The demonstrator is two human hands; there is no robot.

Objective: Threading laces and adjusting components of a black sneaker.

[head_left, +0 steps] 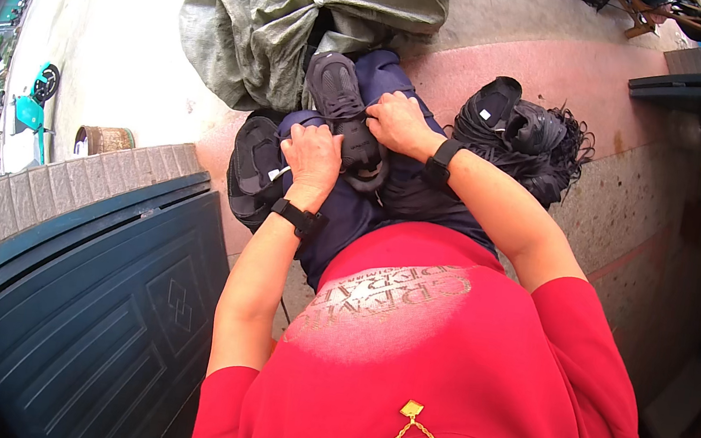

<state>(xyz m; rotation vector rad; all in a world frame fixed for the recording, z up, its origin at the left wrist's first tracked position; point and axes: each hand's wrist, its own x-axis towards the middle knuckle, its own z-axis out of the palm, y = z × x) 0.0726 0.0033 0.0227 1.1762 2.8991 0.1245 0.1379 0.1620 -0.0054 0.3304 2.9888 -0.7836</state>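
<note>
A black shoe [336,86] lies lengthwise over my lap between my two hands, its opening [364,168] toward me. My left hand [312,157] is closed at the shoe's left side, thumb against it. From the other side my right hand [403,126] pinches the shoe's edge; the fingertips are partly hidden, so any lace in them cannot be made out. Beside my left leg are more black shoes [255,155], with a small white tag [278,172] near them. To the right sits a pile of black shoes [538,137] with loose laces.
A large grey-green woven sack [251,27] tied with white cord stands just beyond my knees. At left is a dark blue panelled door [104,303] below a tiled ledge [67,175]. Farther off are a round brown container [105,140] and a turquoise scooter [31,111].
</note>
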